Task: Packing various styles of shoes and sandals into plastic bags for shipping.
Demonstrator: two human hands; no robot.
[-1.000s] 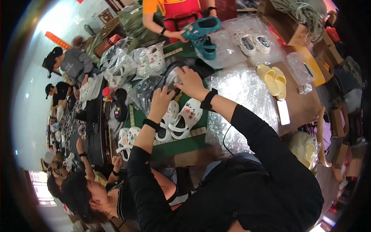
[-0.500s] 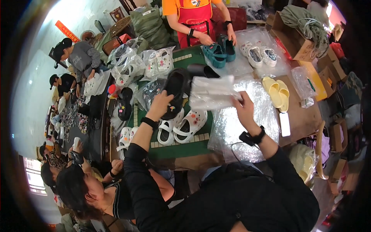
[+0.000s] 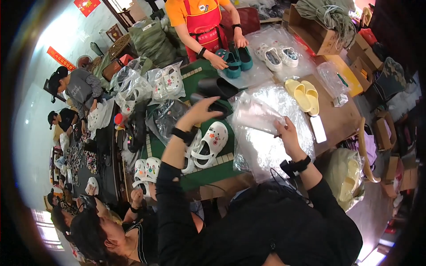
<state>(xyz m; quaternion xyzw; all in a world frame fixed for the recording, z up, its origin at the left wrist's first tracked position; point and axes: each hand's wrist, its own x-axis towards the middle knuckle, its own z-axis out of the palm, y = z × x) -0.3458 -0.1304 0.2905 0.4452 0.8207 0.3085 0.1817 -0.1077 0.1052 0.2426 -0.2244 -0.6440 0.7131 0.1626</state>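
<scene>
My right hand [image 3: 289, 134] pinches the edge of a clear plastic bag [image 3: 255, 114], which hangs over other clear plastic sheets [image 3: 277, 153]. My left hand [image 3: 197, 114] is closed round a black clog [image 3: 220, 107], fingers on one side and thumb on the other; the hand hides part of it. Just beyond lies a second black clog [image 3: 217, 87]. Below my left hand sits a white clog [image 3: 212, 142] with colourful charms, its mate partly hidden by my wrist. A dark item in clear plastic [image 3: 168, 117] is left of my hand.
Across the table a person in a red apron [image 3: 206, 17] handles teal clogs [image 3: 231, 64]. White clogs [image 3: 271, 57], yellow slippers [image 3: 303, 95] and a white phone-like slab [image 3: 318, 128] lie right. Bagged white clogs [image 3: 167, 84] stand left. A co-worker [image 3: 104, 235] sits close at my left.
My left hand has tipped the black clog lower and flatter. The right hand has brought the plastic bag down and nearer, over the sheets. The view has shifted.
</scene>
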